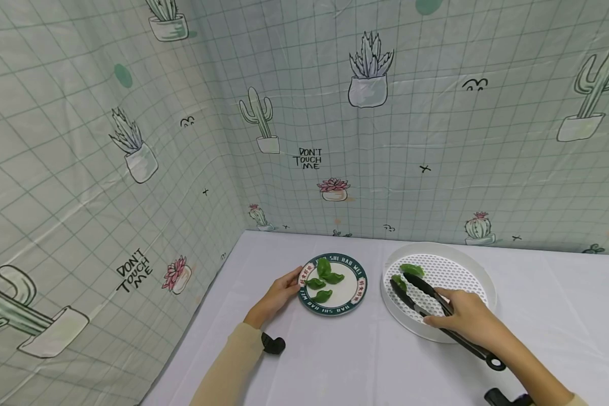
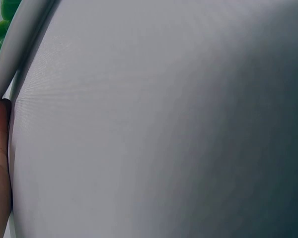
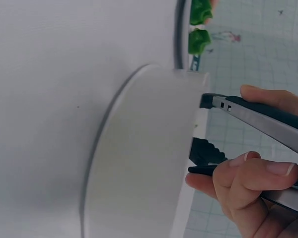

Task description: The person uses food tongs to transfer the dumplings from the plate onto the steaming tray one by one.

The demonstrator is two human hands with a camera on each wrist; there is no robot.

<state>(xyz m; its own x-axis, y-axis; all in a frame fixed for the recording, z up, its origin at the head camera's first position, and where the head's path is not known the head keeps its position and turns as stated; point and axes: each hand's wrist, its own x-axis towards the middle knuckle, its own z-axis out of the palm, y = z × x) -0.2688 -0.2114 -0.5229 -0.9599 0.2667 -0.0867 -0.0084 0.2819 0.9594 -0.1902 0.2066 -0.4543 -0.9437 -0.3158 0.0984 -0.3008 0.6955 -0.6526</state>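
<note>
A green-rimmed plate (image 1: 357,287) carries several green dumplings (image 1: 325,279) at the table's middle. My left hand (image 1: 293,282) holds its left rim, thumb on top. In the left wrist view a fingertip (image 2: 0,129) touches the plate's edge (image 2: 15,54). To the right stands a white round perforated tray (image 1: 467,276) with two green dumplings (image 1: 411,269) inside. My right hand (image 1: 444,316) grips black tongs (image 1: 421,293) over the tray's near side. The tong tips are spread apart beside the nearer dumpling (image 1: 398,281). The right wrist view shows the hand (image 3: 248,173), the tongs (image 3: 258,116) and the tray wall (image 3: 139,158).
A white cloth (image 1: 335,361) covers the table. Cactus-print curtains (image 1: 385,141) close off the back and the left side, right at the table's edges. A black wrist mount (image 1: 273,344) sits on my left sleeve.
</note>
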